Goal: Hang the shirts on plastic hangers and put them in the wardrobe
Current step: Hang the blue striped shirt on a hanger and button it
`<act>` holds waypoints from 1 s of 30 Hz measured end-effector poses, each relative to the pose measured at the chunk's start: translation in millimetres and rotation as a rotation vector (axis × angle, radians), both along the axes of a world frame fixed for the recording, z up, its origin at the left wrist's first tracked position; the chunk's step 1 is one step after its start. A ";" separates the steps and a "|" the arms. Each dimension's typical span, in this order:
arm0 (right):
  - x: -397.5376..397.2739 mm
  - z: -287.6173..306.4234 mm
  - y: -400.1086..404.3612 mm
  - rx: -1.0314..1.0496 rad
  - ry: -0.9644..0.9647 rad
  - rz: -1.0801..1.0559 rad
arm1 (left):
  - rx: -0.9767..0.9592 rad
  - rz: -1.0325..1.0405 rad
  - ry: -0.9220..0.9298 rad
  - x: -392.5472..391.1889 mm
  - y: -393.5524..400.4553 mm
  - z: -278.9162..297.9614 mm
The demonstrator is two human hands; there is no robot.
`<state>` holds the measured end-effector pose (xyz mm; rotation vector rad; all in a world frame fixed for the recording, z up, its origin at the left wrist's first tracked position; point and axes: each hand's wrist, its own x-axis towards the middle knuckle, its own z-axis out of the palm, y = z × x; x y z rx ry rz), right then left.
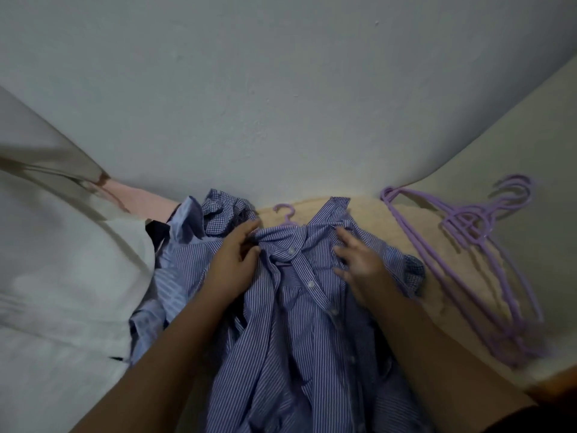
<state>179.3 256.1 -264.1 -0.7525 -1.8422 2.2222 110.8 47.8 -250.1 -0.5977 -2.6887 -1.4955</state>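
**Seating a striped shirt on its hanger**

Pale wall (pixel 281 89) fills the upper half of the head view, and below it runs a beige bed surface (pixel 387 226) on which everything lies. Taking the striped shirt (pixel 299 307) as the landmark: it is spread front-up in the middle, collar toward the wall, with the hook of a purple hanger (pixel 284 213) poking out just beyond the collar, so that hanger seems to be already inside it. To the left of the shirt is a heap of other shirts (pixel 199 232), blue and checked, touching its shoulder. To its right, apart from it on the bed, lies a stack of spare purple hangers (pixel 480 245). White bedding (pixel 62 276) is farther left of the heap. No wardrobe is in view.

The left hand (pixel 234 260) grips a fold of cloth at the shirt's left shoulder by the collar, thumb and fingers closed on it. The right hand (pixel 356 260) rests on the shirt's right chest with fingers spread and fairly straight, holding nothing; it is slightly blurred.

The step in hand looks like settling the shoulders over the hanger. Doing it well probably means drawing each shoulder seam onto a hanger end, centring the collar on the hook, and fastening the top button so the shirt cannot slide when lifted.
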 end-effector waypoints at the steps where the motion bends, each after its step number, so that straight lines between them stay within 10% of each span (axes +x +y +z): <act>1: 11.3 -1.4 -3.4 0.014 0.020 -0.016 | 0.035 0.022 0.048 10.5 -3.2 2.3; 6: 73.6 -11.1 -30.6 0.013 -0.016 -0.041 | 0.065 0.129 0.211 83.3 -22.7 8.7; 11: 133.4 -11.1 -60.0 0.038 -0.121 0.000 | -0.025 0.234 -0.140 164.2 -38.5 -6.7; 19: 154.1 -2.7 -64.1 0.060 -0.193 -0.015 | 0.348 0.552 -0.469 170.9 -90.0 -14.6; 30: 180.1 -3.4 -77.3 0.032 -0.333 0.021 | -0.005 0.393 -0.070 203.7 -77.5 -6.0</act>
